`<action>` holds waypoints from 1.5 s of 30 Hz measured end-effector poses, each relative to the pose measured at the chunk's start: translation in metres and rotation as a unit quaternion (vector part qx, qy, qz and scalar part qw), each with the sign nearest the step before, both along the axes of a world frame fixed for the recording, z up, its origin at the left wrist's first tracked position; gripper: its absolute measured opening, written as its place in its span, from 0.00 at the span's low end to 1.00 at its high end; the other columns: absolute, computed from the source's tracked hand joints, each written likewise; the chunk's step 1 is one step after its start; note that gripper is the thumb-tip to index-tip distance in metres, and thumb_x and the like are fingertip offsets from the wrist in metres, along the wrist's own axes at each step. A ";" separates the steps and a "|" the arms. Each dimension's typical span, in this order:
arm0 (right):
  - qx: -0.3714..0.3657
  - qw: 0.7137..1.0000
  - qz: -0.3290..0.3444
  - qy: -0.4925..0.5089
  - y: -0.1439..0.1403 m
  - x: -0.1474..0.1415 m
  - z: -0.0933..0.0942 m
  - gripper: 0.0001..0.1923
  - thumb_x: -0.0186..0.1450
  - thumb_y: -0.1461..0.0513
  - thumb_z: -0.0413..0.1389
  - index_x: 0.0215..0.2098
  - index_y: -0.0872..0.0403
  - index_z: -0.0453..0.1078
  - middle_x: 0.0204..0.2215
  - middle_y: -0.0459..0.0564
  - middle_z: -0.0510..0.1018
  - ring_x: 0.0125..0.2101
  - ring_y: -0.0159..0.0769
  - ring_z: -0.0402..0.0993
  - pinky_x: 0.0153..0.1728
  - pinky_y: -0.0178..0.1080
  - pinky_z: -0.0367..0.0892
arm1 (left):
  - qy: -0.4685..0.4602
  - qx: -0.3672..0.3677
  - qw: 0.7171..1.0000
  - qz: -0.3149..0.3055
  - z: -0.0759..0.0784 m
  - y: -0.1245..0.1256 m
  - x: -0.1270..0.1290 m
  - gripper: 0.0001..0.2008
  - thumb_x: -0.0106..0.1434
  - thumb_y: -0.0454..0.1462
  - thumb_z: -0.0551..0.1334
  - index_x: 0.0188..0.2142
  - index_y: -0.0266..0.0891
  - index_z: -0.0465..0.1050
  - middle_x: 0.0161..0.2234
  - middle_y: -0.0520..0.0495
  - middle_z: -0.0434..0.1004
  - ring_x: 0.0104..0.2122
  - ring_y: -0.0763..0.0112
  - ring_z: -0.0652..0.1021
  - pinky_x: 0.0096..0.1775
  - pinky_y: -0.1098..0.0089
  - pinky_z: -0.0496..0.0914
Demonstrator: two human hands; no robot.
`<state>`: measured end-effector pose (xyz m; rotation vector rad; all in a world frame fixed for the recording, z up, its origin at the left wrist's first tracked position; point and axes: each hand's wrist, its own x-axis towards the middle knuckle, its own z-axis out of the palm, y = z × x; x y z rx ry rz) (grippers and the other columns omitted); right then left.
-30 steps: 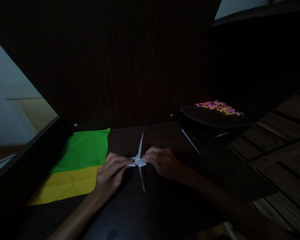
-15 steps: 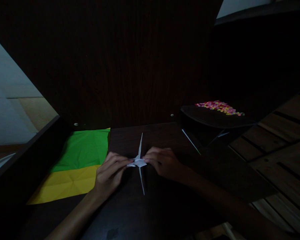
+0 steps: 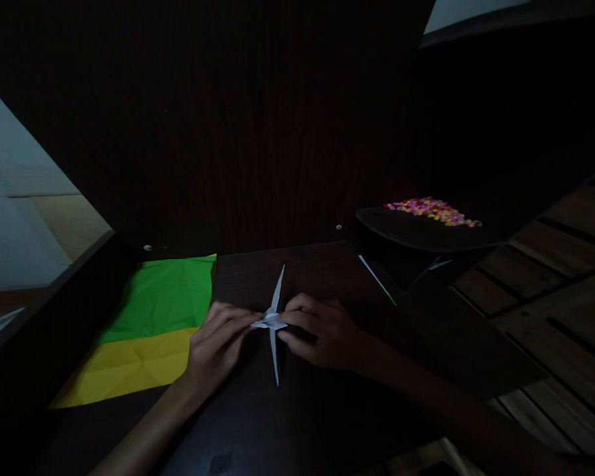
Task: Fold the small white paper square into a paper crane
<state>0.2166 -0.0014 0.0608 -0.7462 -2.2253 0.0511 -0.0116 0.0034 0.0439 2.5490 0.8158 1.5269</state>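
A small white origami figure lies low over the dark table, with one long thin point toward the back and one toward me. My left hand is closed, pinching its short left flap between thumb and fingers. On the other side, my right hand has its forefinger against the short right flap. Its thumb is spread away from the forefinger, below the flap. Beside my left hand lie a green paper sheet and a yellow paper sheet, both creased and partly overlapping.
A dark wooden panel rises behind the table. At the right, a rounded shelf carries a heap of small pink, red and yellow pieces. A thin white strip lies below it. Slatted wood shows farther right.
My right thumb has parted from its forefinger, where both were pinching the flap. The figure's near point has swung slightly left and its long points look wider. My left hand keeps its pinch.
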 end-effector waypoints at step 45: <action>-0.145 0.864 -0.458 0.154 0.125 0.086 -0.061 0.10 0.59 0.55 0.58 0.29 0.53 0.73 0.30 0.52 0.83 0.32 0.44 0.79 0.35 0.39 0.66 | 0.087 0.063 0.994 0.029 -0.013 -0.011 -0.001 0.20 0.63 0.24 0.58 0.53 0.37 0.68 0.42 0.40 0.77 0.41 0.60 0.74 0.42 0.61 0.70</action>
